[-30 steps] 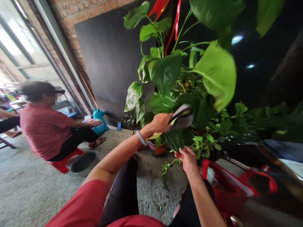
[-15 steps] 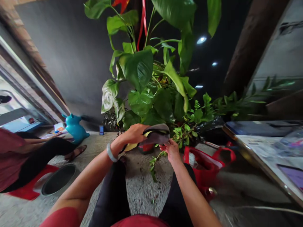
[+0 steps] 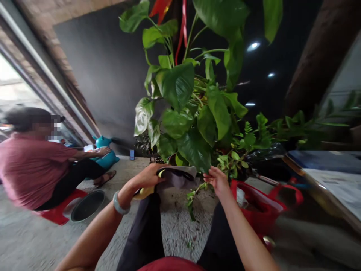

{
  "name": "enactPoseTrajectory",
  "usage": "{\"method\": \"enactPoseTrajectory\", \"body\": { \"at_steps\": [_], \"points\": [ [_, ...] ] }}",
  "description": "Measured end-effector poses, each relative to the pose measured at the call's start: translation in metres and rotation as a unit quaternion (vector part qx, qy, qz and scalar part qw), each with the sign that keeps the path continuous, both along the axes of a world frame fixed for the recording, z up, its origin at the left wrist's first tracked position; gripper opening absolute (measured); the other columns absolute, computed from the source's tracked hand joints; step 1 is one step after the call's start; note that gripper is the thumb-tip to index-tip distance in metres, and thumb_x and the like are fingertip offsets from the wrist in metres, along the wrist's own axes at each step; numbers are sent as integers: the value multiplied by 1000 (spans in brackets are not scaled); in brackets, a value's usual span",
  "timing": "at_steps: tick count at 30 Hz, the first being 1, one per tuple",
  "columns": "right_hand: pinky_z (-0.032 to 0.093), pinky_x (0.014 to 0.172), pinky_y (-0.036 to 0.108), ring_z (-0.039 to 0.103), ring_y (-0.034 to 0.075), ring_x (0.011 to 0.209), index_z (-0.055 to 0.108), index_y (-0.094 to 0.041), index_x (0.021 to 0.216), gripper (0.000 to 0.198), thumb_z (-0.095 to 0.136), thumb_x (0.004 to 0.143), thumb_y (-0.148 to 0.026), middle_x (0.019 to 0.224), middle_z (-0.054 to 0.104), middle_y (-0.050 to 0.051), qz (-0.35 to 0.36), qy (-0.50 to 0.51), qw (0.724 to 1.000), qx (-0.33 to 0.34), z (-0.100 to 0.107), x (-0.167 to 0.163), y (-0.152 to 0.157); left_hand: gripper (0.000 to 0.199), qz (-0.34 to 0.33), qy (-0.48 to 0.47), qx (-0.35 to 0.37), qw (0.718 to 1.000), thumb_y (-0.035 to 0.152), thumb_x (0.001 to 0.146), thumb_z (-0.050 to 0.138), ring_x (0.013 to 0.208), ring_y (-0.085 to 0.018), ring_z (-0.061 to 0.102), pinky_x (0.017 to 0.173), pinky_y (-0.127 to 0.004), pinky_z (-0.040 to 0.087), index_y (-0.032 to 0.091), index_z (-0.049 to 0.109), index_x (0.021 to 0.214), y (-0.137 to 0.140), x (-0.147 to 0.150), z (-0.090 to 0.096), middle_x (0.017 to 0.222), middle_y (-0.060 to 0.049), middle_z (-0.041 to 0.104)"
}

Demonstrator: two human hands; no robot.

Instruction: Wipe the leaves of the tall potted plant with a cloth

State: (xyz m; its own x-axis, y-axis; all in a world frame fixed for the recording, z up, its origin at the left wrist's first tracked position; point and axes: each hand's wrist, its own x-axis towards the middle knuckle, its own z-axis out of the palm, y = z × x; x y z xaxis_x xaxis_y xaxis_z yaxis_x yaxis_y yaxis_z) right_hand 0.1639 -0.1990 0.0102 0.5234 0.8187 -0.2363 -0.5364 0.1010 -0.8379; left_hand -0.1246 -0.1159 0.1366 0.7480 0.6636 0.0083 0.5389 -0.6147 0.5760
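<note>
My left hand is closed around a folded grey cloth with black edging and some yellow, held low in front of the potted plant. My right hand has its fingertips closed on the lower edge of a large green leaf, just right of the cloth. The leaf hangs downward between both hands. Many other broad leaves rise above on tall stems. A small leafy sprig trails down below my right hand. The pot is mostly hidden by leaves and cloth.
To the right stand a red bag and a table with papers. On the left a person sits on a red stool, beside a dark basin and a blue animal figure. A phone leans behind.
My right hand has let go of the cloth and moved to the leaf's edge. The cloth is in my left hand alone, shifted lower. The view has turned left, showing more of the seated person.
</note>
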Motion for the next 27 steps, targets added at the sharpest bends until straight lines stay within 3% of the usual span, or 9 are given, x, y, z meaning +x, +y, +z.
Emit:
{"method": "enactPoseTrajectory", "body": {
  "at_steps": [3, 5, 9, 11, 13, 16, 21, 23, 27],
  "points": [
    [57, 55, 28, 69, 18, 61, 70, -22, 84, 43, 87, 45, -29, 67, 72, 0, 10, 8, 1000, -2, -5, 11, -2, 46, 84, -64, 40, 994, 24, 72, 64, 96, -25, 69, 88, -31, 54, 18, 74, 116, 3, -26, 16, 102, -2, 77],
    [57, 55, 27, 69, 18, 62, 70, -22, 85, 45, 87, 44, -28, 72, 75, 3, 17, 10, 1000, -14, -12, 11, 0, 47, 146, -94, 78, 982, 24, 73, 64, 93, -25, 69, 87, -32, 54, 17, 73, 119, 13, -26, 20, 101, -2, 77],
    [55, 52, 27, 69, 18, 60, 69, -21, 84, 45, 87, 43, -30, 75, 76, 7, 44, 14, 998, -43, -34, -5, 3, 52, 222, -57, 122, 966, 20, 77, 63, 103, -25, 69, 91, -32, 53, 16, 67, 129, 28, 10, -12, 112, -6, 76],
    [55, 51, 27, 69, 19, 61, 70, -20, 84, 47, 88, 42, -31, 75, 76, 8, 65, 15, 996, -51, -43, -14, 0, 45, 217, 43, 100, 970, 24, 78, 65, 104, -28, 70, 91, -34, 53, 15, 71, 122, 23, 30, -38, 110, -10, 76],
    [55, 52, 27, 70, 20, 62, 71, -18, 86, 50, 89, 41, -31, 74, 76, 9, 85, 13, 995, -58, -51, -18, -7, 43, 138, 110, 66, 982, 23, 76, 67, 105, -28, 71, 91, -33, 53, 19, 73, 119, 11, 39, -56, 109, -9, 77],
    [56, 53, 29, 70, 22, 63, 72, -18, 86, 52, 90, 40, -33, 76, 76, 10, 108, 12, 992, -66, -59, -17, -22, 52, 72, 100, 54, 991, 19, 75, 65, 112, -26, 69, 96, -31, 51, 28, 71, 126, -3, 35, -54, 116, -3, 76],
    [57, 57, 29, 71, 21, 65, 72, -18, 87, 50, 90, 44, -36, 82, 77, 10, 114, 11, 991, -61, -67, -14, -31, 64, 165, 0, 154, 974, 19, 79, 64, 119, -26, 64, 103, -33, 48, 29, 59, 142, 28, 61, -25, 126, -6, 71],
    [57, 58, 28, 71, 20, 67, 71, -19, 89, 50, 90, 45, -36, 82, 77, 10, 108, 8, 993, -57, -69, -16, -27, 67, 180, 6, 172, 968, 18, 81, 64, 121, -28, 62, 105, -35, 47, 26, 54, 146, 46, 85, -33, 129, -11, 68],
    [57, 59, 28, 72, 21, 71, 72, -20, 89, 47, 89, 48, -37, 83, 77, 8, 116, -2, 992, -57, -74, -16, -21, 50, 189, 118, 63, 973, 13, 79, 66, 119, -35, 64, 101, -39, 46, 17, 67, 128, 51, 101, -78, 114, -17, 71]
  ]
}}
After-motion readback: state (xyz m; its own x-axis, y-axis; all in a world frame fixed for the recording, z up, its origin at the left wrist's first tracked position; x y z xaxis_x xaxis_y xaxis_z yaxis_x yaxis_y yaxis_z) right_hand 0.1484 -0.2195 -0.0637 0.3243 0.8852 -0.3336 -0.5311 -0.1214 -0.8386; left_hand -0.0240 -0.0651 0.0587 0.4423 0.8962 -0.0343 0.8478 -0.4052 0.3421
